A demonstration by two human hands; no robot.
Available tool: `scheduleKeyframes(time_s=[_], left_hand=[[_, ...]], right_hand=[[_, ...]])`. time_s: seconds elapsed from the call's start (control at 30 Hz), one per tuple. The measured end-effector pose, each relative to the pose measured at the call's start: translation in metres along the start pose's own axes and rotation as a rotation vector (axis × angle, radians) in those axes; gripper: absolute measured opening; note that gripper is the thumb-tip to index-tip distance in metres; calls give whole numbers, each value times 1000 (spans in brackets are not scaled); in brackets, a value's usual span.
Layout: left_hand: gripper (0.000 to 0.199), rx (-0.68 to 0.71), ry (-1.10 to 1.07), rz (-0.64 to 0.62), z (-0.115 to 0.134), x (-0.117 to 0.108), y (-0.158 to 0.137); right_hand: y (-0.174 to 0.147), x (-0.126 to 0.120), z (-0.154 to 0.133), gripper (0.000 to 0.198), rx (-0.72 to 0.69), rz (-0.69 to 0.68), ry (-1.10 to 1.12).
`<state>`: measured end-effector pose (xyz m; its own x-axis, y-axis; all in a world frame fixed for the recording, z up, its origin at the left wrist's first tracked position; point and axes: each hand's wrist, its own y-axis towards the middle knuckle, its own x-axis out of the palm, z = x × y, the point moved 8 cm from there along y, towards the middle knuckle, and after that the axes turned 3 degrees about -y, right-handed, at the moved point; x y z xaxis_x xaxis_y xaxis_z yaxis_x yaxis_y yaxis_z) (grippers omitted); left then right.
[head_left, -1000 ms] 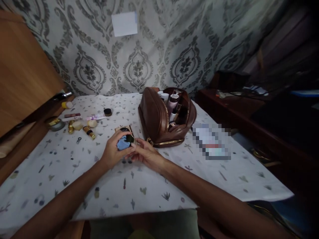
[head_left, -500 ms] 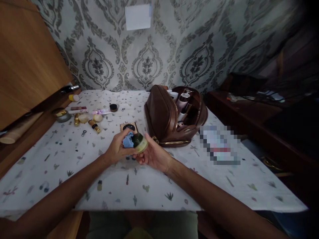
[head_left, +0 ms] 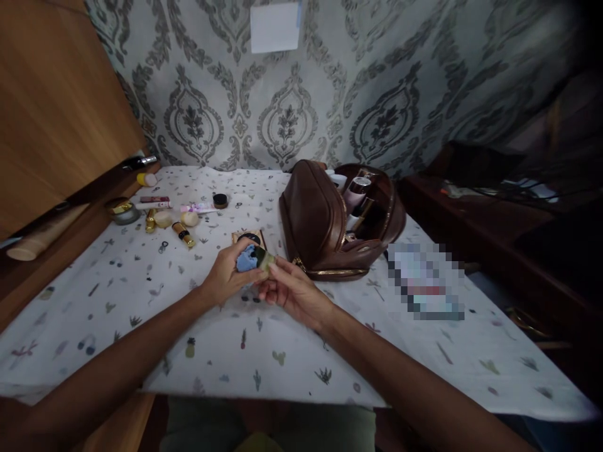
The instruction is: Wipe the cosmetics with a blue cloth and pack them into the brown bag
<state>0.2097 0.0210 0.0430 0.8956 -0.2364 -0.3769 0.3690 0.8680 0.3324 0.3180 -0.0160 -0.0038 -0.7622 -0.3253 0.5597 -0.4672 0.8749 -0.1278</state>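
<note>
Over the middle of the table, my left hand (head_left: pixel 227 271) is closed round a crumpled blue cloth (head_left: pixel 246 258) and presses it against the dark lid of a small cosmetic jar (head_left: pixel 266 260). The jar's pale greenish side is gripped by my right hand (head_left: pixel 294 287), its thumb on the near side and fingers curled beneath. The jar is tilted on its side, partly hidden by both hands. Just behind my left hand lies a square gold compact (head_left: pixel 249 238) with a dark round centre. An unzipped brown cosmetic bag (head_left: pixel 311 213) holding bottles and tubes stands to the right.
On the left of the patterned tablecloth (head_left: pixel 198 370) lie lipsticks (head_left: pixel 183 234), a tube (head_left: pixel 198 208), a black-lidded pot (head_left: pixel 220 201) and a larger jar (head_left: pixel 123 212). A wooden panel (head_left: pixel 56 113) borders the left side. A blurred-out flat object (head_left: pixel 426 282) lies at right.
The jar has turned in my hands, so its lid shows less and its side more edge-on. My right thumb has moved onto its near side. The view has shifted slightly left.
</note>
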Motion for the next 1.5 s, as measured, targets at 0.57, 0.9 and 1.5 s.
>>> scheduleKeyframes(time_s=[0.57, 0.9, 1.5], left_hand=[[56, 53, -40, -37, -3, 4, -1], [55, 128, -90, -43, 9, -1, -2], [54, 15, -489, -117, 19, 19, -7]], right_hand=[[2, -2, 11, 58, 144, -20, 14], [-2, 3, 7, 45, 113, -36, 50], [-9, 12, 32, 86, 480, -250, 44]])
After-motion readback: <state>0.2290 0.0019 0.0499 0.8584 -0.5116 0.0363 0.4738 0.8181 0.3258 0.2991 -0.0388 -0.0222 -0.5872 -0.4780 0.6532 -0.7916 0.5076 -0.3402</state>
